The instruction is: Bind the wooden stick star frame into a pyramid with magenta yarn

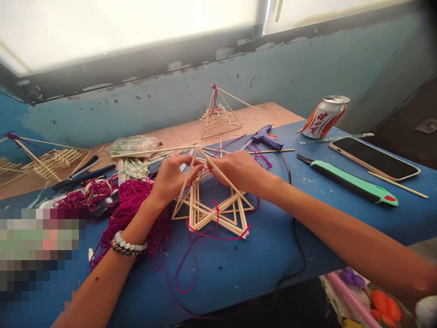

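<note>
Between my hands, on the blue tabletop (273, 246), stands a frame of thin bamboo sticks (195, 212). Its lower part is a layered, star-like lattice of flat-lying sticks, and longer sticks rise from it and converge to a point just under my fingertips. A magenta yarn strand (218, 236) loops through the lattice and trails off toward me across the table.

My left hand (174, 177) and right hand (235, 171) are both partly closed, coming in from either side and gripping the sticks near that point, with the fingers almost meeting.

Just beyond my hands, on a raw wooden shelf (177, 136), stands a similar pyramid of sticks (220, 116) tied at its top with magenta yarn. Past my left hand lie a heap of magenta yarn (131, 209) and a plastic bag of wrapped chopsticks (133, 146). A beaded bracelet (128, 243) circles my left wrist. Past my right hand are a blue hot glue gun (264, 136), a green-handled utility knife (351, 182), a phone (373, 157) and a red-and-white drink can (324, 117).
</note>
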Demonstrator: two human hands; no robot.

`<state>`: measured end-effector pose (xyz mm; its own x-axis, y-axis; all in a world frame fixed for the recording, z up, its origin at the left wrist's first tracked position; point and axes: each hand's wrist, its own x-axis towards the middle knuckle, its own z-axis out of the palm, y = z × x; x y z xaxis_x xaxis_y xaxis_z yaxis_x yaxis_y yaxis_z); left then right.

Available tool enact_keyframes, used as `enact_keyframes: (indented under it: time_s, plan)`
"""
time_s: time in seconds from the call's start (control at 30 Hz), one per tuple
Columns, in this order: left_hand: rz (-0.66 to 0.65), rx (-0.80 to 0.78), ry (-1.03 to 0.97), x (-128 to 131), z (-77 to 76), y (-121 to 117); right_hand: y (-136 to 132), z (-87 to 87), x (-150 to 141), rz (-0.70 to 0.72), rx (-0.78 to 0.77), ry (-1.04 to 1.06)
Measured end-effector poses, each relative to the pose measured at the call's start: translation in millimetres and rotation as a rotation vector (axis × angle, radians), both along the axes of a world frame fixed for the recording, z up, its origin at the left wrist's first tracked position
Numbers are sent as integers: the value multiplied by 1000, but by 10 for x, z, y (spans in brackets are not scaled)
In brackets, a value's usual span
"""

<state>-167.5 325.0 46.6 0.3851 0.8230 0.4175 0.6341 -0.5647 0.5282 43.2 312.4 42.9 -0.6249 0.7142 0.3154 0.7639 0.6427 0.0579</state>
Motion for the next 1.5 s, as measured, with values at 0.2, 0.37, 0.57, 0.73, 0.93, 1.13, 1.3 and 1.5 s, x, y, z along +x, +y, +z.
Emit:
enact_keyframes:
  time_s: [0.2, 0.37, 0.57, 0.73, 0.93, 1.13, 1.3, 1.5]
  plan:
    - [-8, -58, -37, -1, -6, 15, 9, -34, -13, -22, 29, -16]
    - [8, -104, -25, -2, -24, 23, 34, -70, -16, -20, 80, -17]
    - [25, -127, -140, 14, -20, 23, 27, -59, -8, -24, 59, -29]
    - [78, -125, -59, 39, -41, 18, 18, -51, -25, -32, 46, -34]
    - [59, -47, 105, 11, -9, -5, 11, -44, -23, -37, 29, -38]
    - [17, -70, 148, -4, 46, -3, 22, -59, -22, -40, 29, -45]
    - [71, -21, 152, 36, 34, 27, -3, -29, -22, -38, 33, -61]
    - [95, 8, 178, 72, 1, 58, -5, -23, -4, -15, 27, -54]
